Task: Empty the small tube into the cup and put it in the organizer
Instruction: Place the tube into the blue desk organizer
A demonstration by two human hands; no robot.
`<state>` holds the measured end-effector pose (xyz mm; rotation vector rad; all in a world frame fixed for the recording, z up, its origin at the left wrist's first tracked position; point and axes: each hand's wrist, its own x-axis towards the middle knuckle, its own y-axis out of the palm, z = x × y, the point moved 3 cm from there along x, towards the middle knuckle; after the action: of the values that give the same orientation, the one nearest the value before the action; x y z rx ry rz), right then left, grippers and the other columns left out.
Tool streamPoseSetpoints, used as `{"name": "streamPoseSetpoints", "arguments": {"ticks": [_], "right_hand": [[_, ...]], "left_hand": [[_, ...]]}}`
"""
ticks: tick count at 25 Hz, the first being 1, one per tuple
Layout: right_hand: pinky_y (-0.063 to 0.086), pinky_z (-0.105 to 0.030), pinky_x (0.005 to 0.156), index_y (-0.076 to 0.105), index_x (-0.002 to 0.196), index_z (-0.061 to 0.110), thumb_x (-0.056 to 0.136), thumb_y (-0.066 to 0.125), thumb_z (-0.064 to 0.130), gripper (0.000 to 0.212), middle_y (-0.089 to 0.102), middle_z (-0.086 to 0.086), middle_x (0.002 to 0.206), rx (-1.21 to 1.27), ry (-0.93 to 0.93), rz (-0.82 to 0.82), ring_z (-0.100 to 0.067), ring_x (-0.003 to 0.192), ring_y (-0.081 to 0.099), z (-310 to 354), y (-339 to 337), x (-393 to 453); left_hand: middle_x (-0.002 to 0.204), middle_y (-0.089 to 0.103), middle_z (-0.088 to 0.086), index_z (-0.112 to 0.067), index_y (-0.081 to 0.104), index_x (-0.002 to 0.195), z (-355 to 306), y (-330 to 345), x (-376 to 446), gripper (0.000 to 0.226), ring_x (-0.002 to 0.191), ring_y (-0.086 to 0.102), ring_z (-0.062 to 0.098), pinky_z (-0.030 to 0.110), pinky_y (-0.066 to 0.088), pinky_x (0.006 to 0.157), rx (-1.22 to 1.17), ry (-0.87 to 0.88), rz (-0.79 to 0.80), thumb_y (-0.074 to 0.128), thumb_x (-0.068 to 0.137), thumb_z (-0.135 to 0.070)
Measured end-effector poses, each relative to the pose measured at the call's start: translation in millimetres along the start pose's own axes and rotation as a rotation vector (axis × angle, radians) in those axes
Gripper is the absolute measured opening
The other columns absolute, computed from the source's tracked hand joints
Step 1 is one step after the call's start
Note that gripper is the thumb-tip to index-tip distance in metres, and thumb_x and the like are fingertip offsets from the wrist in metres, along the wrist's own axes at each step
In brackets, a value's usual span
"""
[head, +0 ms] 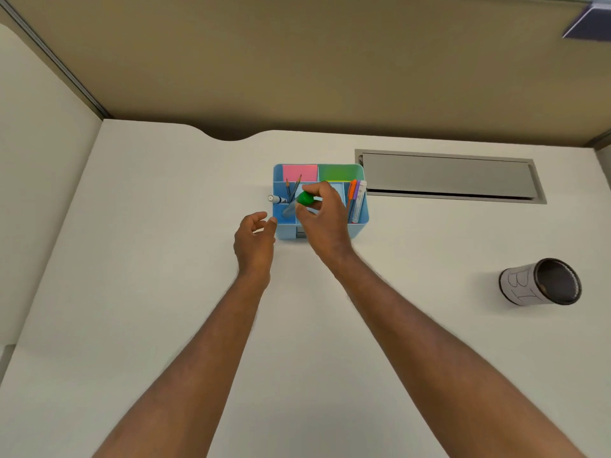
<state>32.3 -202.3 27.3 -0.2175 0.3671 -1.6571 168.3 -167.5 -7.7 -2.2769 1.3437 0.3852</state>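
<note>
A blue desk organizer [362,226] stands at the middle of the white desk. My right hand [322,219] hovers over its front compartments, thumb and fingers pinched on the green cap of a small clear tube [305,200]. The tube slants down and to the left into the front-left compartment. My left hand [254,239] is open, its fingertips touching the organizer's front-left corner. A black mesh cup [542,281] with a white paper label stands far to the right, apart from both hands.
The organizer also holds pink [300,172] and green sticky notes [339,172], pencils [292,188], a marker [277,199] poking out to the left, and pens [356,200] on the right. A grey cable hatch [449,176] lies flush behind it. Partition walls close the back and left.
</note>
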Motion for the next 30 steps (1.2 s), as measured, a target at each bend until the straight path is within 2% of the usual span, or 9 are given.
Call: {"name": "streamPoseSetpoints", "arguments": {"ticks": [3, 7, 11, 14, 19, 22, 24, 28, 30], "right_hand": [[0.057, -0.034, 0.094, 0.065, 0.116, 0.006, 0.091, 0.071, 0.001, 0.027, 0.062, -0.011, 0.117, -0.161, -0.078, 0.064, -0.021, 0.106, 0.062, -5.6, 11.0, 5.4], [0.052, -0.032, 0.084, 0.067, 0.118, 0.013, 0.093, 0.071, 0.012, 0.026, 0.068, -0.006, 0.113, -0.463, -0.226, 0.201, -0.024, 0.108, 0.057, -8.8, 20.4, 5.8], [0.054, -0.043, 0.085, 0.067, 0.115, 0.014, 0.096, 0.067, 0.018, 0.02, 0.071, -0.006, 0.113, -0.624, -0.248, 0.275, -0.026, 0.107, 0.057, -1.6, 25.6, 13.1], [0.054, -0.043, 0.088, 0.067, 0.114, 0.014, 0.099, 0.062, 0.02, 0.017, 0.071, -0.007, 0.115, -0.684, -0.241, 0.316, -0.025, 0.108, 0.057, 2.0, 27.0, 16.6], [0.047, -0.038, 0.082, 0.068, 0.112, 0.014, 0.105, 0.051, 0.018, 0.019, 0.071, -0.007, 0.11, -0.91, -0.294, 0.353, -0.026, 0.111, 0.053, 0.5, 34.7, 9.1], [0.043, -0.037, 0.08, 0.069, 0.108, 0.012, 0.105, 0.048, 0.022, 0.023, 0.072, -0.007, 0.104, -0.923, -0.29, 0.331, -0.027, 0.11, 0.053, -2.1, 35.5, 4.4], [0.043, -0.038, 0.083, 0.069, 0.11, 0.012, 0.105, 0.046, 0.023, 0.025, 0.071, -0.007, 0.108, -0.924, -0.286, 0.343, -0.026, 0.11, 0.053, -4.7, 36.2, 2.9], [0.047, -0.041, 0.097, 0.06, 0.136, 0.013, 0.105, 0.05, 0.02, 0.034, 0.063, -0.007, 0.138, -0.821, -0.323, 0.367, -0.028, 0.121, 0.053, -11.9, 29.1, -3.2], [0.045, -0.042, 0.105, 0.054, 0.143, 0.012, 0.104, 0.054, 0.02, 0.041, 0.057, -0.008, 0.147, -0.678, -0.318, 0.272, -0.029, 0.13, 0.051, -16.3, 11.5, -9.3]], "left_hand": [[0.126, 0.069, 0.007, -0.018, 0.067, 0.123, -0.3, 7.0, 10.3, 0.028, 0.111, 0.066, 0.025, 0.046, 0.058, 0.101, 0.0, 0.006, 0.0, 0.069, 0.096, -0.025], [0.119, 0.072, 0.003, -0.024, 0.071, 0.111, 4.9, 8.2, 21.0, 0.017, 0.112, 0.069, 0.023, 0.046, 0.058, 0.102, -0.07, 0.012, 0.02, 0.071, 0.094, -0.02], [0.111, 0.072, -0.002, -0.018, 0.073, 0.117, 7.1, 6.7, 30.3, 0.022, 0.111, 0.07, 0.022, 0.045, 0.058, 0.102, -0.08, 0.017, 0.026, 0.07, 0.095, -0.018], [0.116, 0.073, 0.001, -0.014, 0.072, 0.122, 7.0, 8.1, 32.8, 0.027, 0.111, 0.07, 0.022, 0.043, 0.059, 0.099, -0.08, 0.012, 0.029, 0.069, 0.096, -0.019], [0.122, 0.073, 0.005, -0.013, 0.071, 0.126, 11.4, 10.1, 30.3, 0.029, 0.111, 0.07, 0.022, 0.039, 0.062, 0.094, -0.134, -0.013, 0.035, 0.068, 0.097, -0.018], [0.124, 0.073, 0.006, -0.013, 0.07, 0.127, 12.9, 10.9, 28.7, 0.03, 0.11, 0.07, 0.021, 0.041, 0.061, 0.096, -0.137, -0.018, 0.029, 0.066, 0.098, -0.017], [0.124, 0.073, 0.006, -0.012, 0.069, 0.128, 12.8, 10.9, 27.9, 0.03, 0.111, 0.07, 0.022, 0.042, 0.061, 0.096, -0.128, -0.013, 0.023, 0.066, 0.098, -0.017], [0.126, 0.072, 0.009, -0.01, 0.068, 0.128, 11.4, 10.9, 25.7, 0.032, 0.113, 0.069, 0.024, 0.042, 0.06, 0.098, -0.118, 0.006, 0.029, 0.066, 0.098, -0.02], [0.128, 0.07, 0.008, -0.011, 0.067, 0.128, 9.7, 9.7, 23.4, 0.032, 0.116, 0.067, 0.025, 0.041, 0.06, 0.097, -0.054, 0.022, 0.005, 0.063, 0.1, -0.025]]}}
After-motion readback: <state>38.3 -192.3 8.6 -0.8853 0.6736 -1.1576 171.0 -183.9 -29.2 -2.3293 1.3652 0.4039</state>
